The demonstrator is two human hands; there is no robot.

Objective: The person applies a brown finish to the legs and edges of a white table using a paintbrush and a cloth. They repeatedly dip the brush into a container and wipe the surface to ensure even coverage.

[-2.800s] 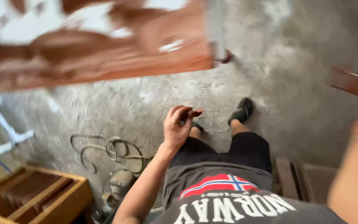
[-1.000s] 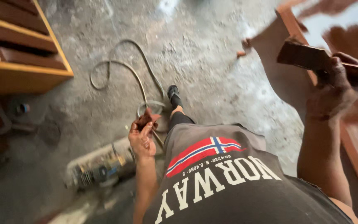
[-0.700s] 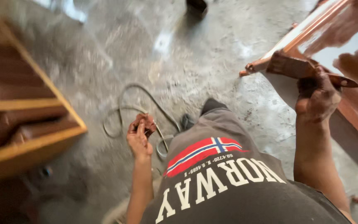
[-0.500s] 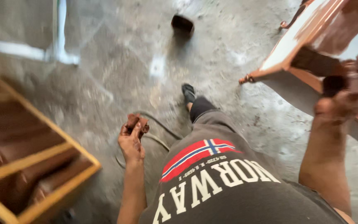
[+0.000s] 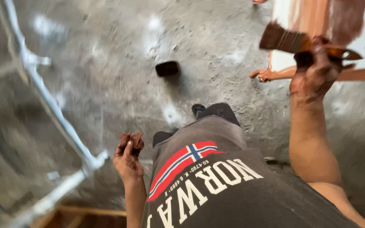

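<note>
Brown-stained flat paintbrush (image 5: 294, 42) sits gripped in the right hand (image 5: 317, 74) above rough grey concrete floor (image 5: 119, 63). Left hand (image 5: 128, 157) pinches something small, brown and blurry. Wooden board (image 5: 317, 25) is cut off.

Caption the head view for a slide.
Right hand raises a stained brush near brown-painted wood; left hand pinches a small stained scrap.

The person is wearing a dark grey T-shirt (image 5: 233, 190) showing a flag patch and white lettering, dark shorts (image 5: 216, 116) at twelve o'clock, black shoe (image 5: 197, 109).

packages: none | labels: none | signs: none | screens: none in view
</note>
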